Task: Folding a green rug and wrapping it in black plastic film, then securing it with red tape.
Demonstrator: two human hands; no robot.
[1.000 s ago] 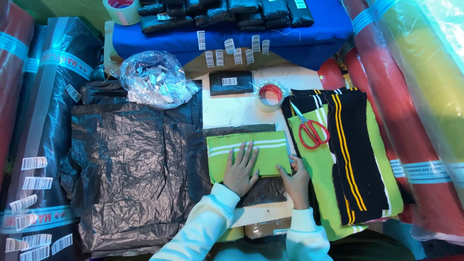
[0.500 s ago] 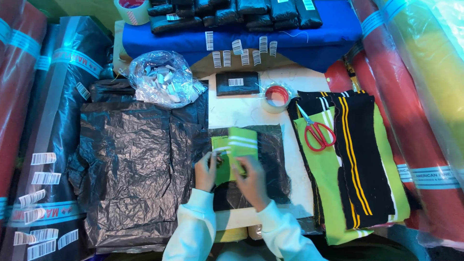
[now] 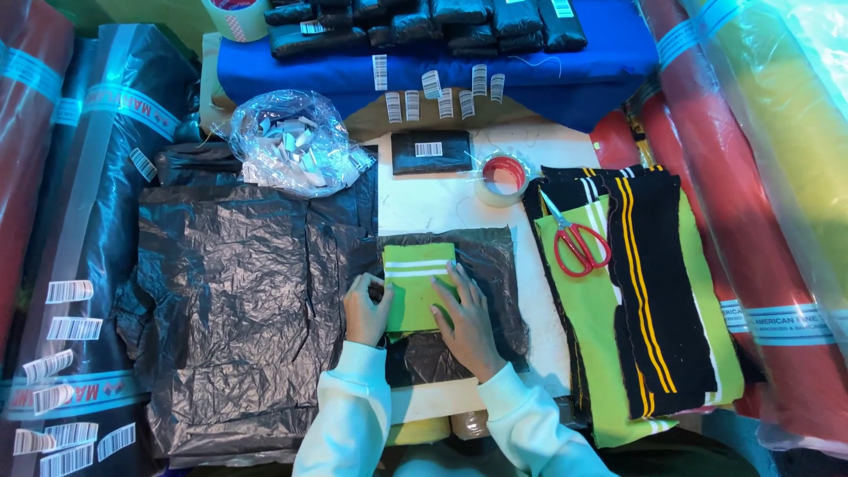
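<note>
Right now both hands press flat, fingers spread: left hand [image 3: 367,309] at nine o'clock, right hand [image 3: 468,314] at three, on the green cloth [image 3: 415,287] atop a black bag [image 3: 495,265]. Soft, light, floppy; best gripped along a folded edge.

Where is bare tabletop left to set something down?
One bare white patch: below the black packet, left of the tape roll, above the green cloth. Black bags crowd the left, fabric strips the right.
</note>
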